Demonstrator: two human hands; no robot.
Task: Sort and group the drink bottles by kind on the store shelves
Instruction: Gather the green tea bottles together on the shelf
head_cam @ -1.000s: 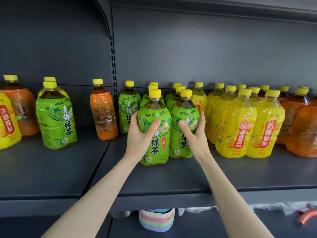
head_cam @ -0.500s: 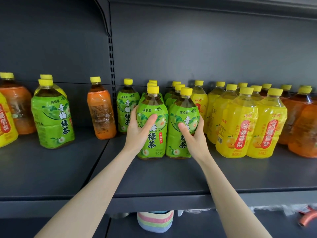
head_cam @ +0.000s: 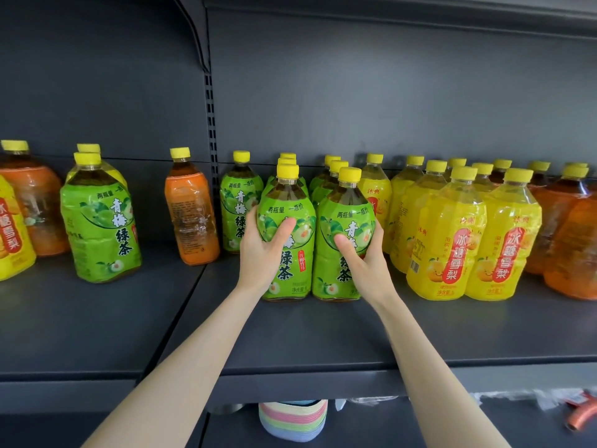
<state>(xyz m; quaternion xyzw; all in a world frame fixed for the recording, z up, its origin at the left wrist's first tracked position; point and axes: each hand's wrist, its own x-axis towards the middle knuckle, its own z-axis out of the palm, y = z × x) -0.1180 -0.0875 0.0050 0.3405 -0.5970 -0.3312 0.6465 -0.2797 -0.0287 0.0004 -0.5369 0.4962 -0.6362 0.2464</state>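
Observation:
Two green-label tea bottles with yellow caps stand side by side at the front of the dark shelf (head_cam: 323,337). My left hand (head_cam: 263,250) grips the left green bottle (head_cam: 292,273), thumb across its label. My right hand (head_cam: 363,257) grips the right green bottle (head_cam: 336,221) from its right side. More green bottles stand in rows behind them, and one more green bottle (head_cam: 239,202) stands just to the left. Yellow-label bottles (head_cam: 452,240) are grouped to the right.
An orange-label bottle (head_cam: 190,215) stands alone left of the upright post. Farther left stand a green bottle (head_cam: 100,221), an orange bottle (head_cam: 35,205) and a yellow one (head_cam: 13,240). Orange bottles (head_cam: 568,234) fill the far right. A striped object (head_cam: 292,421) lies on the shelf below.
The left green bottle has slid back and right until it stands level with and against the right one. Both hands stayed on their bottles.

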